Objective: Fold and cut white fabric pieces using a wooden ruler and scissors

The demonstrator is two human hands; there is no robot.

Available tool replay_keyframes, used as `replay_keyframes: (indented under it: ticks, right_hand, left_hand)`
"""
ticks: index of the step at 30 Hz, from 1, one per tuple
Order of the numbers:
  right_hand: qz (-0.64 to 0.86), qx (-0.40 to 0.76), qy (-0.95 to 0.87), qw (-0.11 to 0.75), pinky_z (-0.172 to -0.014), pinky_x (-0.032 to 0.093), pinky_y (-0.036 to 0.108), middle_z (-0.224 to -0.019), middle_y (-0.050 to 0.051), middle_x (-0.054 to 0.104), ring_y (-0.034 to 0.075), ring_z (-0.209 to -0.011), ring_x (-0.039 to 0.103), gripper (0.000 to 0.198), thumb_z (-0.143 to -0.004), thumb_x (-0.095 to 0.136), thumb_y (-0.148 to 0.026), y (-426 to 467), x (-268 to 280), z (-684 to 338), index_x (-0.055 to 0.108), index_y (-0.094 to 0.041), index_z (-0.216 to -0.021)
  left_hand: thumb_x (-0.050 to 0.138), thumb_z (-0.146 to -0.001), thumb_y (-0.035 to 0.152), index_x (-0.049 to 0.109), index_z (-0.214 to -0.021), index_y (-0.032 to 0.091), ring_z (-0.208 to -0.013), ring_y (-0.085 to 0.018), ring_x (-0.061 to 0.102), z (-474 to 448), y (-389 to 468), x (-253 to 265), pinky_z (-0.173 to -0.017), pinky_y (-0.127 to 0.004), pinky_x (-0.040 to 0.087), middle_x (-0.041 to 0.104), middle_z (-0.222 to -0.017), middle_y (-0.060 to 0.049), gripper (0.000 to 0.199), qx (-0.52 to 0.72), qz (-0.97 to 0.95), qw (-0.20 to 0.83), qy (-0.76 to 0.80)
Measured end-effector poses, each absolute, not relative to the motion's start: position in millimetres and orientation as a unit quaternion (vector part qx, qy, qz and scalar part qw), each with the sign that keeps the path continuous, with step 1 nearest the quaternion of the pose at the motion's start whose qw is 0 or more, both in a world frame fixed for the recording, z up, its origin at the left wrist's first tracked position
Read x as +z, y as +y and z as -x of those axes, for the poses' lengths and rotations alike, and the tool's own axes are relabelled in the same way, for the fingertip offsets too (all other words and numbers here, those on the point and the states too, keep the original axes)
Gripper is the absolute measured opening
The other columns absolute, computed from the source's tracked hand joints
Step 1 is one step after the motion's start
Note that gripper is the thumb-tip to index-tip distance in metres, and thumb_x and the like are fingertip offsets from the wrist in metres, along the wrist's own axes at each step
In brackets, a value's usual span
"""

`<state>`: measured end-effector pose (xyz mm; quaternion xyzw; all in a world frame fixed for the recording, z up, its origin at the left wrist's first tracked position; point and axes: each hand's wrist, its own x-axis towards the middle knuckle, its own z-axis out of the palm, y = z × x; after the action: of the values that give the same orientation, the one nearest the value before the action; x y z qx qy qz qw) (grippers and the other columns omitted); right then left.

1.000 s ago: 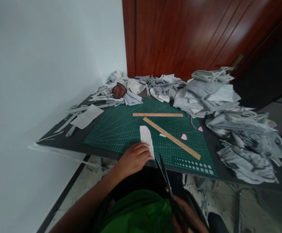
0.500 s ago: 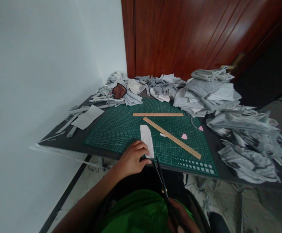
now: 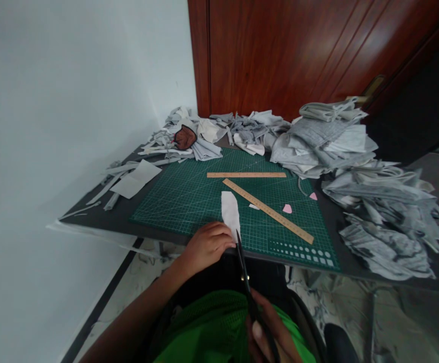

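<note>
Here, left hand (image 3: 208,245) pinching white piece (image 3: 230,209), right hand (image 3: 278,328) gripping scissors (image 3: 247,291), ruler (image 3: 268,211) markings unreadable

Dim light; soft wide-angle distortion

Strip (image 3: 230,207) lies on mat (image 3: 181,199), near end at grip of left hand (image 3: 209,245); scissors (image 3: 246,286) in right hand (image 3: 279,330), tips just right of grip. Rulers (image 3: 268,210) beyond; cloth heaps (image 3: 321,143) farther beyond and right.

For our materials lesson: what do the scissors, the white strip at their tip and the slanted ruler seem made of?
Scissors: probably metal, dark, slim blades, gleaming pivot.
White strip: matte, slightly wavy edge; cloth or paper, unclear.
Slanted ruler: likely wood, matte, tan colouring.
</note>
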<state>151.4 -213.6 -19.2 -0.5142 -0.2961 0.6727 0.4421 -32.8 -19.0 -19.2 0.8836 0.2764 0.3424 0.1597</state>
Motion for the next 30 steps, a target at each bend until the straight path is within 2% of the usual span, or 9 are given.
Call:
replay_keyframes:
  ticks: [3,5,7,13,20,24,27,30]
  right_hand:
    - [0.509,0.677,-0.271,0.457,-0.046,0.046,0.027,-0.06,-0.003,0.061,0.016,-0.046,0.057,0.069,-0.081,0.072,-0.068,-211,-25,-138,0.059,-0.03,-0.138]
    - [0.508,0.675,-0.258,0.468,-0.042,0.037,0.022,-0.052,-0.008,0.051,0.011,-0.039,0.045,0.071,-0.083,0.072,-0.067,-209,-25,-132,0.056,-0.027,-0.14]
    - [0.514,0.676,-0.236,0.471,-0.042,0.035,0.021,-0.052,-0.01,0.048,0.009,-0.038,0.041,0.073,-0.082,0.074,-0.066,-208,-23,-128,0.054,-0.025,-0.14]
    - [0.527,0.674,-0.221,0.468,-0.042,0.037,0.021,-0.054,-0.01,0.051,0.009,-0.038,0.043,0.072,-0.081,0.076,-0.065,-209,-20,-127,0.053,-0.026,-0.138]
    - [0.525,0.674,-0.235,0.464,-0.045,0.046,0.028,-0.07,-0.004,0.064,0.014,-0.043,0.053,0.061,-0.079,0.078,-0.061,-212,-25,-132,0.06,-0.037,-0.131]
    - [0.512,0.687,-0.254,0.448,-0.044,0.046,0.029,-0.067,-0.003,0.064,0.016,-0.044,0.054,0.065,-0.081,0.075,-0.064,-212,-27,-134,0.058,-0.035,-0.136]
    - [0.521,0.68,-0.239,0.457,-0.043,0.045,0.027,-0.075,-0.002,0.068,0.013,-0.043,0.051,0.061,-0.081,0.076,-0.062,-212,-30,-132,0.059,-0.035,-0.133]
    - [0.525,0.673,-0.22,0.473,-0.047,0.046,0.025,-0.075,-0.002,0.068,0.013,-0.048,0.056,0.059,-0.078,0.08,-0.06,-212,-33,-129,0.06,-0.034,-0.128]
  left_hand:
    - [0.06,-0.101,0.024,0.074,-0.09,0.021,-0.089,-0.016,0.068,33,-21,-19,-0.084,-0.03,0.052,0.075,-0.093,-0.002,0.018,0.352,-0.88,0.151,0.28]
    - [0.061,-0.101,0.025,0.073,-0.089,0.021,-0.088,-0.016,0.068,33,-22,-19,-0.084,-0.03,0.052,0.075,-0.092,-0.002,0.018,0.352,-0.882,0.142,0.28]
    - [0.06,-0.101,0.026,0.073,-0.089,0.021,-0.088,-0.016,0.068,33,-23,-19,-0.084,-0.031,0.052,0.075,-0.092,-0.002,0.019,0.345,-0.885,0.134,0.283]
    - [0.058,-0.102,0.028,0.075,-0.088,0.022,-0.089,-0.016,0.069,34,-24,-19,-0.086,-0.032,0.053,0.075,-0.093,-0.003,0.023,0.32,-0.892,0.122,0.294]
    - [0.057,-0.103,0.027,0.073,-0.087,0.021,-0.086,-0.015,0.069,34,-25,-20,-0.083,-0.03,0.052,0.076,-0.093,-0.002,0.023,0.339,-0.889,0.125,0.283]
    - [0.059,-0.102,0.027,0.073,-0.087,0.021,-0.086,-0.016,0.069,34,-26,-19,-0.083,-0.031,0.052,0.076,-0.094,-0.002,0.021,0.339,-0.889,0.124,0.283]
    - [0.058,-0.102,0.028,0.073,-0.087,0.021,-0.086,-0.016,0.069,34,-26,-19,-0.084,-0.031,0.052,0.077,-0.094,-0.003,0.023,0.338,-0.888,0.127,0.284]
    - [0.058,-0.103,0.028,0.073,-0.086,0.021,-0.085,-0.016,0.069,34,-25,-20,-0.083,-0.03,0.052,0.076,-0.093,-0.002,0.023,0.337,-0.889,0.124,0.284]
